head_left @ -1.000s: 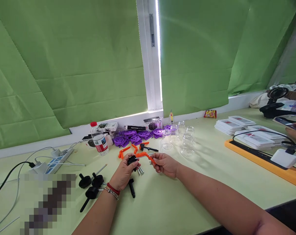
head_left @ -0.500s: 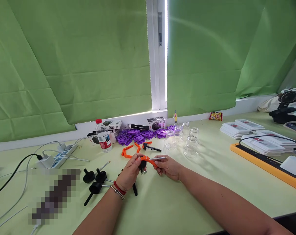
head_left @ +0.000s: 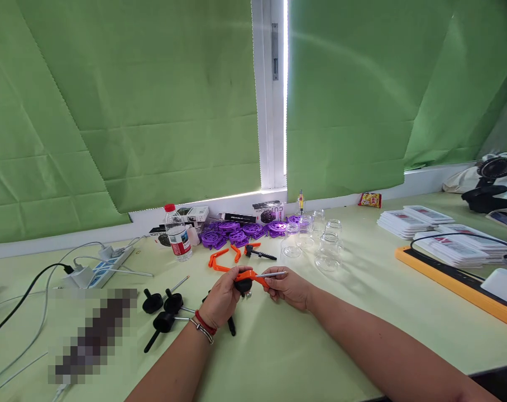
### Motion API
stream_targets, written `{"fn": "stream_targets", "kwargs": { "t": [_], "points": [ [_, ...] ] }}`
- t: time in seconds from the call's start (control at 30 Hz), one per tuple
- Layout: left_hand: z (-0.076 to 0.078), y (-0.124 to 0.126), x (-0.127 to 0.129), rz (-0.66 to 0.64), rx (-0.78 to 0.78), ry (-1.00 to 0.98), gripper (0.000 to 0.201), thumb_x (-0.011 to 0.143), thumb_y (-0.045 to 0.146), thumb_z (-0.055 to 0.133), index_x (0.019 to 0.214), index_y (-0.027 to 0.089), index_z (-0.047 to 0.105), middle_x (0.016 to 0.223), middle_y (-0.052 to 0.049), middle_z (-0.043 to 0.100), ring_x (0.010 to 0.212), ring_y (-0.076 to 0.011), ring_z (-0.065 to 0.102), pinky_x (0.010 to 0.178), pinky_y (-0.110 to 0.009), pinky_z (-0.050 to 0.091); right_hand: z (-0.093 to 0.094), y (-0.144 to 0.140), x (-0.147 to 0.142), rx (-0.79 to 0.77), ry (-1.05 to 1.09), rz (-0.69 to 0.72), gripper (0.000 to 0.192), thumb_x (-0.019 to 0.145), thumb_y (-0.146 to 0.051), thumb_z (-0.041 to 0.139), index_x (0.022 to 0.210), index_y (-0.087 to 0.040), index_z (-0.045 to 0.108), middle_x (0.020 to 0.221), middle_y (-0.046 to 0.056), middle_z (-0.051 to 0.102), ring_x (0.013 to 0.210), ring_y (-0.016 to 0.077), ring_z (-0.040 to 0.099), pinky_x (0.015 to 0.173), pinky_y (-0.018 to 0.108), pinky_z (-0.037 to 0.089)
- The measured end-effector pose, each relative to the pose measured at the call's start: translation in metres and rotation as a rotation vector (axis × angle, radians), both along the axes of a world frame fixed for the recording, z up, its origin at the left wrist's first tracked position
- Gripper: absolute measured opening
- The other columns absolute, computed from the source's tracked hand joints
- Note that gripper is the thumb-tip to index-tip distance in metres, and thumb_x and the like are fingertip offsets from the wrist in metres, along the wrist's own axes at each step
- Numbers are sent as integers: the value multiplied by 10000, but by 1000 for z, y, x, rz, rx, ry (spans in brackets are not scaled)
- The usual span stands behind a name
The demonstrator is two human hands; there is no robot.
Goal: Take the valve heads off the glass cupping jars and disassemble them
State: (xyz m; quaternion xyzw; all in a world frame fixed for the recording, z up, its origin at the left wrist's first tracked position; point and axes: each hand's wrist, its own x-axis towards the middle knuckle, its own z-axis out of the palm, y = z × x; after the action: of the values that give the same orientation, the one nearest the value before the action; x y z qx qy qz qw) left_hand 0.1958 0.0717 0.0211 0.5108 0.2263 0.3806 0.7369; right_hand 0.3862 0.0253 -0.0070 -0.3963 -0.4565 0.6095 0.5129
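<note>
My left hand (head_left: 220, 298) is closed around a black round part (head_left: 244, 286) with a bent orange plastic piece (head_left: 248, 274) against its top. A thin metal rod (head_left: 273, 274) sticks out from it to the right. The fingers of my right hand (head_left: 289, 287) are closed on the far end of the orange piece, just below the rod. Partly under my left wrist lies a black stick-like handle (head_left: 231, 325). To the left are several black round knobs with metal rods, one a black knob (head_left: 163, 321). Behind my hands rest more orange pieces (head_left: 220, 260) and a black part with a stem (head_left: 259, 252).
Purple plastic parts (head_left: 228, 231) are heaped at the back, beside clear glass jars (head_left: 329, 254). A water bottle (head_left: 178, 237) stands left of them. A power strip (head_left: 111, 267) with cables lies at left; white card stacks (head_left: 404, 222) and an orange-edged board (head_left: 458, 287) are at right.
The black round part and orange piece have turned in my left hand, whose fingers have shifted round them. My right hand stays in nearly the same place.
</note>
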Motion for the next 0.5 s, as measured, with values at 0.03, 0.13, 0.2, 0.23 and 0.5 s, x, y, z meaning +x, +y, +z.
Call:
{"fn": "stream_targets", "kwargs": {
  "t": [0.03, 0.13, 0.2, 0.23, 0.5],
  "points": [
    [0, 0, 0, 0, 5, 9, 358, 814, 435, 578, 1001, 147, 679, 895, -77, 632, 755, -151, 526, 713, -266, 417, 0, 0, 0, -6, -2, -2, 382, 633, -445, 770, 826, -153, 617, 634, 0, 586, 498, 77, 453, 474, 234, 330],
    [1, -1, -1, 15, 11, 26, 338, 800, 423, 594, 980, 153, 687, 873, -72, 627, 740, -148, 521, 708, -261, 411, 2, -1, -1, -2, -8, -11, 393, 618, -452, 776, 817, -153, 617, 632, 1, 590, 495, 79, 454, 468, 236, 329],
    [2, -1, 0, 17, 13, 28, 346, 793, 435, 599, 968, 151, 692, 849, -69, 629, 729, -148, 521, 702, -263, 410, 2, -1, -1, 4, -18, -18, 395, 614, -456, 778, 806, -151, 616, 632, 3, 592, 493, 80, 454, 468, 238, 333],
    [2, -1, 0, 18, 9, 25, 356, 791, 445, 600, 962, 148, 693, 847, -71, 633, 727, -149, 522, 702, -265, 411, 2, -2, -1, 4, -23, -22, 395, 613, -456, 778, 802, -150, 616, 631, 4, 592, 492, 80, 454, 468, 239, 335],
    [2, -2, 1, 33, -41, 12, 455, 787, 535, 574, 948, 127, 695, 905, -92, 666, 800, -169, 555, 732, -268, 425, 1, 0, -1, 26, -42, -23, 369, 651, -442, 755, 816, -144, 613, 636, 5, 590, 491, 75, 449, 465, 232, 333]
  ]
}}
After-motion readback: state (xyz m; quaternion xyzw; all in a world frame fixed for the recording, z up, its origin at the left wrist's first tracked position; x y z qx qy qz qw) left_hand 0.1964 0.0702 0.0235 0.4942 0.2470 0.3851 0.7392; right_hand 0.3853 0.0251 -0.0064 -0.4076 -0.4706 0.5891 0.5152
